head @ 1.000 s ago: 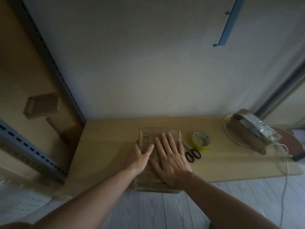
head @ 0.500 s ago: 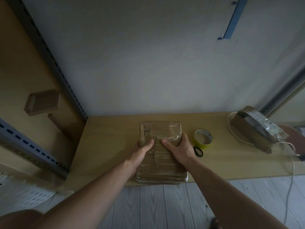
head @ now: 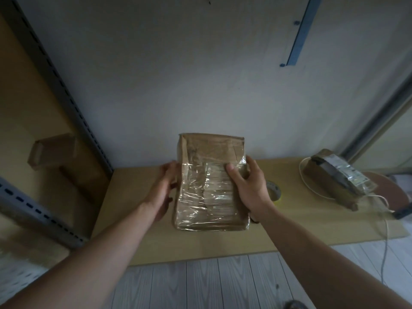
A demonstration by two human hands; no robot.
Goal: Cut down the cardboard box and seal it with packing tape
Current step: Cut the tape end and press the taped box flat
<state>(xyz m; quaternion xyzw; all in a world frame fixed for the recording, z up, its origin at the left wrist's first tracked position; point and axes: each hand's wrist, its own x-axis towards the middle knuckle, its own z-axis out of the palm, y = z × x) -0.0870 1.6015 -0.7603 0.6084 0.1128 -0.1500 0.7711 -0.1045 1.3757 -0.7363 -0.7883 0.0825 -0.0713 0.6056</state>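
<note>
Tape-wrapped cardboard box (head: 209, 181) tilted up over the counter (head: 138, 197). The left hand (head: 161, 190) and right hand (head: 247, 186) grip opposite sides, with the right thumb on its face.

A plain pale wall (head: 200, 74) rises beyond the fingers (head: 253, 166). Under them lies a tan wooden board (head: 289, 230) on a grey plank floor (head: 211, 284).

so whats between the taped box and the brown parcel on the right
In the head view, a yellow tape roll, half hidden behind the right hand.

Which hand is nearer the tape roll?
Right. The right hand, gripping the box, partly covers the tape roll; the left hand is on the box's opposite side.
</note>
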